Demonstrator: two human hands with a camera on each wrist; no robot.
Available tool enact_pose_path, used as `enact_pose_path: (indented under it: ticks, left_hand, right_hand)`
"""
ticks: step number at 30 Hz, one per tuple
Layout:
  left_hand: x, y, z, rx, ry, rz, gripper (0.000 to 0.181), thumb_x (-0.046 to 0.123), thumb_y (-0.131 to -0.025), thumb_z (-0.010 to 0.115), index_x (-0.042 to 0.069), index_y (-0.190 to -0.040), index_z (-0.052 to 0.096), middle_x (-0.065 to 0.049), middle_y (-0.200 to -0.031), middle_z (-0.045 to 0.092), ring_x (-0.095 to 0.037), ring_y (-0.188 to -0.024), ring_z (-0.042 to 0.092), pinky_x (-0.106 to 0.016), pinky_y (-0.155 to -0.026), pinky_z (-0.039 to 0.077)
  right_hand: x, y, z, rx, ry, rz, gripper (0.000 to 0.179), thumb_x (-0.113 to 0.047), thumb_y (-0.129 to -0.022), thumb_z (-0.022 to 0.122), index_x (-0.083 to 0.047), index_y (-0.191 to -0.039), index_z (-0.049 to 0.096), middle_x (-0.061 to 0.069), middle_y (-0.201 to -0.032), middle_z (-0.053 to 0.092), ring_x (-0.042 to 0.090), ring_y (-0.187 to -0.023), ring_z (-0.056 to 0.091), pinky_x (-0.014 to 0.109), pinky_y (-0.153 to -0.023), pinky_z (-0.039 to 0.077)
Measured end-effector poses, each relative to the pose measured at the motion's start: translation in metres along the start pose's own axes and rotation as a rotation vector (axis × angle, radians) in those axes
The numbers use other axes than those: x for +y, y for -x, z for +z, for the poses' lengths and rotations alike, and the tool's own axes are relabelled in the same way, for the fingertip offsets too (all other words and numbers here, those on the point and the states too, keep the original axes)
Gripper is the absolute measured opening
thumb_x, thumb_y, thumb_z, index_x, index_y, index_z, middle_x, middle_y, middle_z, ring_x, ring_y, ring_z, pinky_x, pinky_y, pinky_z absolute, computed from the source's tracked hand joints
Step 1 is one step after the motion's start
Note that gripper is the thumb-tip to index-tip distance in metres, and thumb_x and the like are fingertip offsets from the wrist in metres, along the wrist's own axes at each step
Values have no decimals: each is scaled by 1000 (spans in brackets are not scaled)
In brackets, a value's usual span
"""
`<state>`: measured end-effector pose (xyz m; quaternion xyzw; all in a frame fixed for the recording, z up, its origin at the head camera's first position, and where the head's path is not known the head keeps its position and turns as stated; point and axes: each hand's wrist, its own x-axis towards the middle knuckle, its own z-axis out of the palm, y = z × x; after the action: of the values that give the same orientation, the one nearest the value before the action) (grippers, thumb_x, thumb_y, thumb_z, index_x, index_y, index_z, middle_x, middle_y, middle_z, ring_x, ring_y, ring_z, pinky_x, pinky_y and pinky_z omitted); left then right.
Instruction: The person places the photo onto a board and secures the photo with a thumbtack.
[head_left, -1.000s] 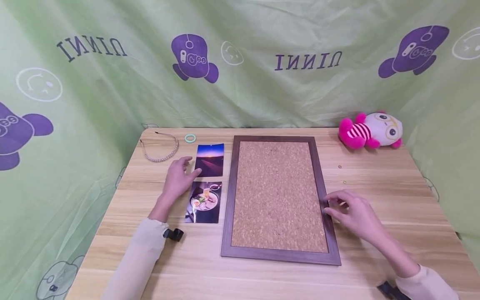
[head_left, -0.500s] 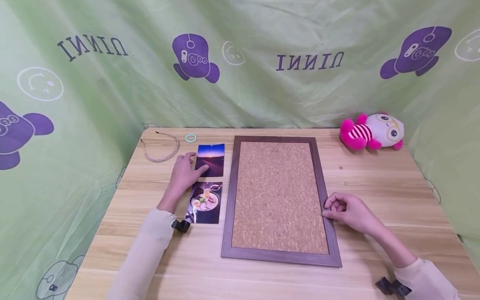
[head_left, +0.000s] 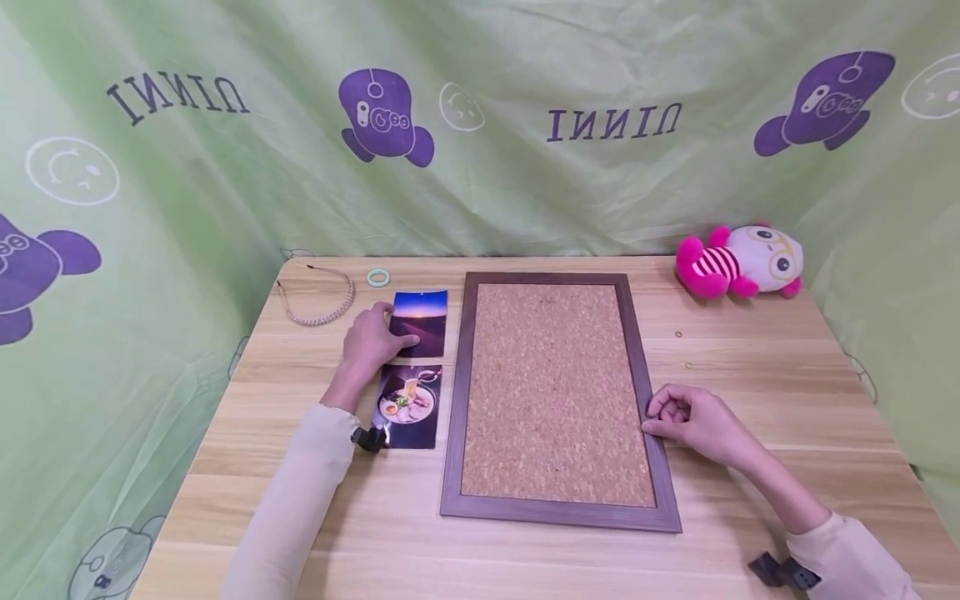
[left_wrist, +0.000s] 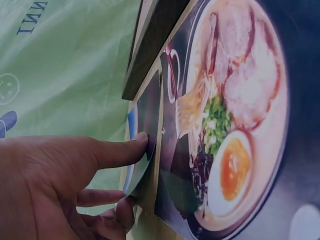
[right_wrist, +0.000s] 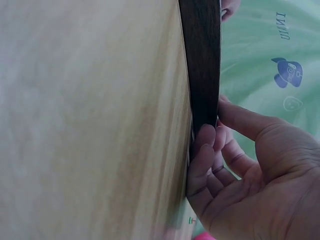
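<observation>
Head view, clock centred on the cork board [head_left: 555,392]. Left hand [head_left: 369,337] at 10 o'clock, at the near side of the sunset photo [head_left: 426,321]. Only the left wrist view gives the hold: thumb on the printed face, fingers behind, the photo's edge bent up between them, so a pinch. Ramen photo [head_left: 408,408] at 9 o'clock, flat on the table [head_left: 360,533].

Right hand [head_left: 701,425] between 3 and 4 o'clock, pinching the board's dark frame [head_left: 461,392]. Head view has thumb on the frame, fingers curled; right wrist view adds the fingertips against the outer side.

Seen whole from the head alone: pink-and-white plush toy [head_left: 738,262] on its side at 2 o'clock; teal ring [head_left: 378,285] at 10; beaded headband [head_left: 324,321] between 9 and 10, farther out.

Containers: the frame encloses bare cork. The only bowl is printed, in the ramen photo; left wrist view makes out noodles, sliced meat, chopped greens, halved egg.
</observation>
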<state>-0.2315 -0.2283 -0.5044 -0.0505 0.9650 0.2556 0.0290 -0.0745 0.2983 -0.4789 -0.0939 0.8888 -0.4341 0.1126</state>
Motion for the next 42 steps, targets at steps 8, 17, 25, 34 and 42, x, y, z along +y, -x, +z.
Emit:
enact_pose_path:
  ticks: [8, 17, 25, 34, 42]
  left_hand:
    - [-1, 2, -5, 20, 44, 17, 62, 20, -95, 87, 4, -150, 63, -19, -112, 81, -42, -101, 75, -57, -89, 60]
    - [19, 28, -22, 111, 194, 17, 43, 3, -106, 67, 0, -149, 64, -24, -115, 78, -42, -99, 74, -56, -91, 60]
    - [19, 26, -24, 192, 364, -6, 42, 0, -105, 68, 1, -148, 65, -20, -112, 73, -36, -98, 74, -35, -76, 59]
    - [32, 31, -35, 175, 513, -37, 61, -10, -102, 63, 7, -160, 54, -22, -129, 69, -36, -110, 73, -22, -75, 59]
    - [55, 40, -36, 142, 603, 11, 62, -10, -101, 66, 5, -160, 53, -25, -132, 68, -40, -116, 72, -20, -78, 61]
  right_hand:
    - [-1, 1, 1, 2, -8, 16, 21, -8, -91, 91, -5, -95, 71, -2, -77, 62, 3, -65, 53, 21, -56, 47]
    - [-2, 0, 1, 12, 13, 23, 22, -10, -90, 92, -7, -94, 71, -3, -79, 63, 4, -66, 55, 21, -58, 49]
    - [-3, 1, 1, 5, 0, 20, 21, -11, -90, 92, -7, -94, 71, -2, -79, 64, 5, -67, 57, 22, -59, 51]
    - [-2, 0, -1, 11, 27, 15, 21, -11, -91, 91, -8, -92, 70, 0, -79, 64, 6, -67, 58, 23, -60, 52]
    - [-3, 0, 0, 6, 15, 23, 21, -11, -91, 91, -7, -93, 70, 0, -79, 64, 7, -68, 57, 23, -59, 52]
